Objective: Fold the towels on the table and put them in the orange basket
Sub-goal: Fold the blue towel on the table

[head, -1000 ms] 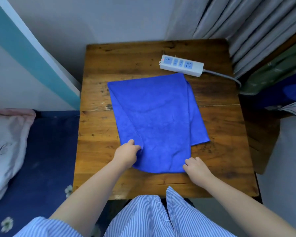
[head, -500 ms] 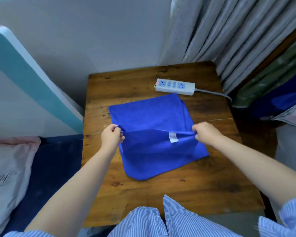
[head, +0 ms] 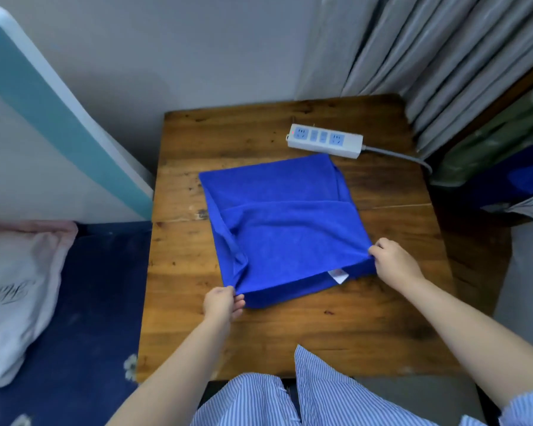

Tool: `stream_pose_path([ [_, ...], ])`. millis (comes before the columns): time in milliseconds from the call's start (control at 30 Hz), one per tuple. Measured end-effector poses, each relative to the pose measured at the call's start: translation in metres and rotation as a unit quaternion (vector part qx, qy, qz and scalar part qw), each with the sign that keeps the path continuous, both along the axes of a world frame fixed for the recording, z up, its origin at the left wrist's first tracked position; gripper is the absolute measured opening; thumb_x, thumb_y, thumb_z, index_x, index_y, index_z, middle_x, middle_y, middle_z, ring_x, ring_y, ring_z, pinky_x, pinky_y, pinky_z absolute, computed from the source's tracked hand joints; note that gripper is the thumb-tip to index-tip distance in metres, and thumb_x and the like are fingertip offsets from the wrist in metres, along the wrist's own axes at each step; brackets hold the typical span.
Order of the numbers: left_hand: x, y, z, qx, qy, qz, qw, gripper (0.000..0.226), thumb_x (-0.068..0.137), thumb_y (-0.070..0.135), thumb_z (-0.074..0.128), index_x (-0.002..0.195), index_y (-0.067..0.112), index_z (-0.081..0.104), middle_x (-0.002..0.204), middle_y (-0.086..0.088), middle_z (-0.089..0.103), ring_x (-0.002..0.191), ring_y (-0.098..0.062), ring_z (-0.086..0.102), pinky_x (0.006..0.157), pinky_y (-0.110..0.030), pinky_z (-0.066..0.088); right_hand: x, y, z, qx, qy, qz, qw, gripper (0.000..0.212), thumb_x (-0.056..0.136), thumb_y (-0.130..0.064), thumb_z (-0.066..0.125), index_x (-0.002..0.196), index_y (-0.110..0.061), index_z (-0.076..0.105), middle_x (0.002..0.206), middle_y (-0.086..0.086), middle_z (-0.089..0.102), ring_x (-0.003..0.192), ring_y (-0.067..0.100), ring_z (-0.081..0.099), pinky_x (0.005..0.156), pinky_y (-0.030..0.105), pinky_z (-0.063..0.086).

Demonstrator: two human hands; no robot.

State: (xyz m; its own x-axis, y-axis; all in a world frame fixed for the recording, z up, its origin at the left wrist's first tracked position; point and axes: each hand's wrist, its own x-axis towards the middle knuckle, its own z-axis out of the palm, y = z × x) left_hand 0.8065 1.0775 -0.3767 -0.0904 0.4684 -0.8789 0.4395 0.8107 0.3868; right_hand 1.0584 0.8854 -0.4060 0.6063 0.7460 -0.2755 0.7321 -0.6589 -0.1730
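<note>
While the blue towel (head: pixel 277 222) lies in the middle of the wooden tabletop (head: pixel 290 342), two bare hands hold its near edge. The left hand (head: pixel 220 304) pinches the near left corner with its fingers (head: pixel 238 305) curled on the cloth. The right hand (head: pixel 393 262) pinches the near right corner, its fingers (head: pixel 377 248) bent over the fold. A top layer of the towel lies folded over the bottom layer, and a small white tag (head: pixel 338 275) peeks out near the right hand. A white power strip (head: pixel 325 140) sits just past the far edge of the towel. A pillow (head: pixel 16 290) lies on a dark blue bed (head: pixel 83 318) to the left. Grey curtains (head: pixel 428 47) hang at the back right.
</note>
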Motion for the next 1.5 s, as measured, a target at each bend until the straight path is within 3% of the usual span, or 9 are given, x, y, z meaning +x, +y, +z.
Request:
stream_pose_path([
  [233,-0.009,-0.021,-0.01,-0.075,0.032,0.018,0.997,0.016,0.093,0.005,0.042,0.108,0.0,0.046,0.072,-0.007,0.053,0.061,-0.016,0.051,0.056,-0.027,0.044,0.007,-0.016,-0.004,-0.05,-0.015,-0.018,0.998,0.017,0.077,0.01,0.054,0.091,0.007,0.062,0.094,0.025,0.057,0.094,0.04,0.057,0.065,0.039,0.047],
  [433,-0.018,-0.02,-0.018,0.172,0.121,-0.328,0.921,0.064,0.085,0.011,0.059,0.142,0.015,0.029,0.131,-0.017,0.049,0.121,-0.032,0.048,0.098,-0.036,0.039,-0.004,-0.005,-0.009,-0.044,-0.029,0.111,0.992,0.037,0.045,-0.004,0.088,0.072,0.003,0.065,0.073,0.02,0.063,0.065,0.038,0.063,0.045,0.038,0.052],
  [567,-0.014,-0.023,-0.026,0.175,0.154,-0.36,0.903,0.033,0.093,0.019,0.051,0.125,0.008,0.049,0.124,-0.016,0.058,0.115,-0.032,0.053,0.089,-0.033,0.041,-0.003,0.008,-0.021,-0.019,-0.041,0.116,0.992,0.035,0.037,0.002,0.086,0.059,0.003,0.06,0.062,0.019,0.058,0.054,0.037,0.059,0.038,0.034,0.047],
  [700,-0.008,-0.019,-0.026,0.211,0.137,-0.275,0.928,0.011,0.094,0.013,0.049,0.085,0.007,0.049,0.082,-0.013,0.057,0.083,-0.028,0.052,0.07,-0.025,0.031,0.012,0.014,-0.021,0.037,-0.041,0.095,0.994,0.028,0.037,0.014,0.079,0.057,0.004,0.062,0.056,0.019,0.059,0.05,0.036,0.059,0.038,0.034,0.048],
  [800,-0.007,-0.02,-0.026,0.212,0.088,-0.222,0.948,0.01,0.093,0.008,0.05,0.103,0.007,0.052,0.062,0.0,0.045,0.067,-0.022,0.052,0.069,-0.024,0.033,0.023,0.009,-0.015,0.074,-0.056,0.136,0.986,0.025,0.04,0.016,0.078,0.057,0.003,0.065,0.056,0.017,0.06,0.051,0.034,0.059,0.04,0.032,0.049],
  [933,-0.018,-0.025,-0.025,0.221,0.14,-0.254,0.931,0.03,0.095,0.011,0.045,0.125,0.009,0.042,0.07,-0.005,0.05,0.083,-0.033,0.058,0.069,-0.029,0.036,0.026,-0.017,-0.015,0.094,-0.079,0.198,0.972,0.022,0.042,0.015,0.08,0.054,0.003,0.066,0.055,0.015,0.057,0.052,0.034,0.058,0.04,0.032,0.048],
  [1233,-0.026,-0.033,-0.031,0.268,0.248,-0.469,0.804,0.041,0.089,0.015,0.057,0.129,0.013,0.049,0.131,-0.014,0.049,0.117,-0.033,0.05,0.092,-0.041,0.042,0.008,-0.029,-0.027,0.011,-0.078,0.213,0.974,0.034,0.032,-0.003,0.088,0.054,0.0,0.063,0.066,0.014,0.064,0.058,0.032,0.064,0.048,0.032,0.05],
  [1400,-0.02,-0.043,-0.043,0.427,0.214,-0.617,0.625,0.05,0.036,0.03,0.092,0.076,0.011,0.068,0.079,-0.006,0.068,0.083,-0.023,0.056,0.07,-0.032,0.049,0.006,-0.023,-0.023,-0.049,-0.086,0.235,0.967,0.032,0.031,0.002,0.084,0.053,-0.002,0.062,0.062,0.012,0.062,0.054,0.03,0.062,0.048,0.029,0.048],
  [1500,-0.013,-0.043,-0.043,0.395,0.198,-0.667,0.6,0.046,0.029,0.037,0.092,0.061,0.017,0.065,0.064,0.002,0.064,0.064,-0.019,0.062,0.068,-0.026,0.036,0.012,-0.018,-0.023,-0.033,-0.126,0.287,0.949,0.013,0.054,0.006,0.058,0.051,-0.006,0.058,0.055,0.01,0.057,0.05,0.028,0.059,0.049,0.028,0.046],
])
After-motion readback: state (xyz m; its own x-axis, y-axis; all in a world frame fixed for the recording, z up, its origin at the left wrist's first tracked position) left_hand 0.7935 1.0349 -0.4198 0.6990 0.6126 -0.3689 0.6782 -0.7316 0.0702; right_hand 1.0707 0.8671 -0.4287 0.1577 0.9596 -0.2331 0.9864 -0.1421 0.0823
